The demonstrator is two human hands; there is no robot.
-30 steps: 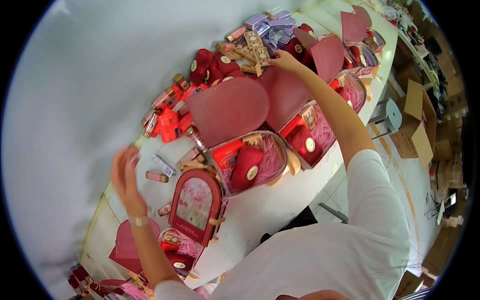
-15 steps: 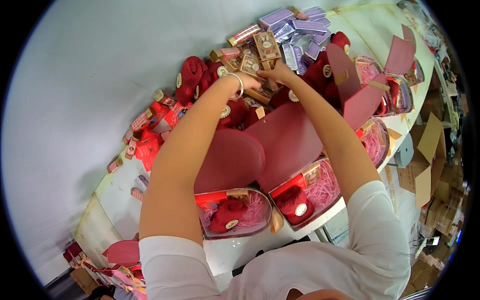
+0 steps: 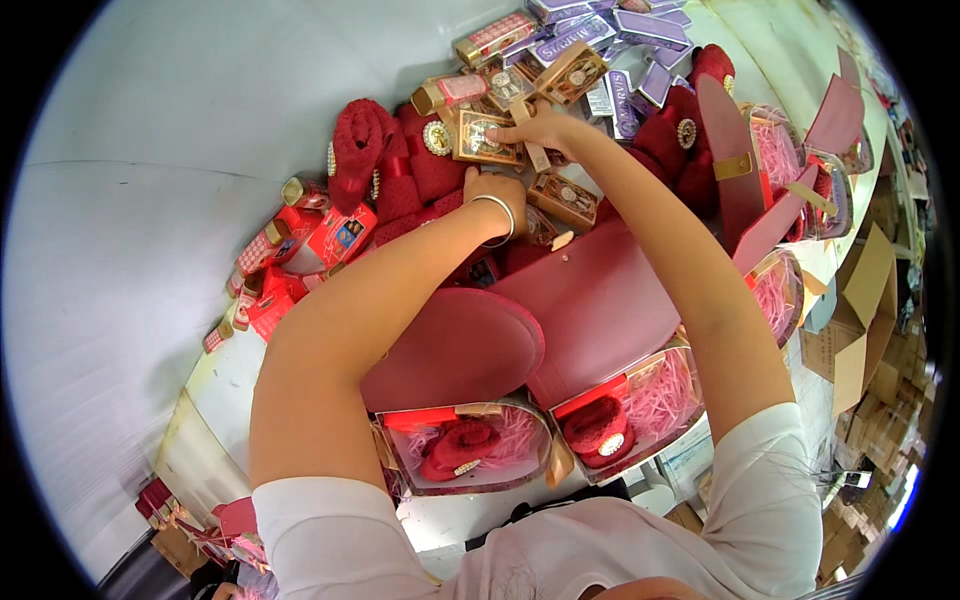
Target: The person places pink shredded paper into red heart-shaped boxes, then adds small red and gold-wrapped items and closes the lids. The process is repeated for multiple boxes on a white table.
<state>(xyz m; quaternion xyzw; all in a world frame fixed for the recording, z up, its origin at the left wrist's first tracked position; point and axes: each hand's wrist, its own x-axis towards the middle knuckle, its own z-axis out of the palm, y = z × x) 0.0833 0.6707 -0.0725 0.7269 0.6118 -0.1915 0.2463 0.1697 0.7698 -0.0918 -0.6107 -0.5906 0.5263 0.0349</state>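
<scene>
My right hand (image 3: pixel 541 132) reaches into a pile of small gold boxes, its fingers closed on one gold box (image 3: pixel 478 146) with a pale label. Just nearer, my left hand (image 3: pixel 494 187), a white bangle at its wrist, has curled fingers over the pile; what they hold, if anything, is hidden. Another gold box (image 3: pixel 564 200) lies right of my left hand. Rolled dark red towels (image 3: pixel 358 150) with pearl-like brooches lie left of both hands. Beneath my arms, two open dark red gift boxes hold pink shredded paper (image 3: pixel 660 392), a red towel (image 3: pixel 598 430) and smaller packets.
Purple-and-white cartons (image 3: pixel 650 30) are heaped at the far side. Red packets (image 3: pixel 342 234) and gold-capped jars lie along the left. More open gift boxes with raised lids (image 3: pixel 722 160) stand at the right. Beyond the table edge is an open cardboard carton (image 3: pixel 862 300).
My left hand has drawn back toward me and curled, apart from the right hand. The gold box under my right hand sits farther left. The whole view has shifted slightly.
</scene>
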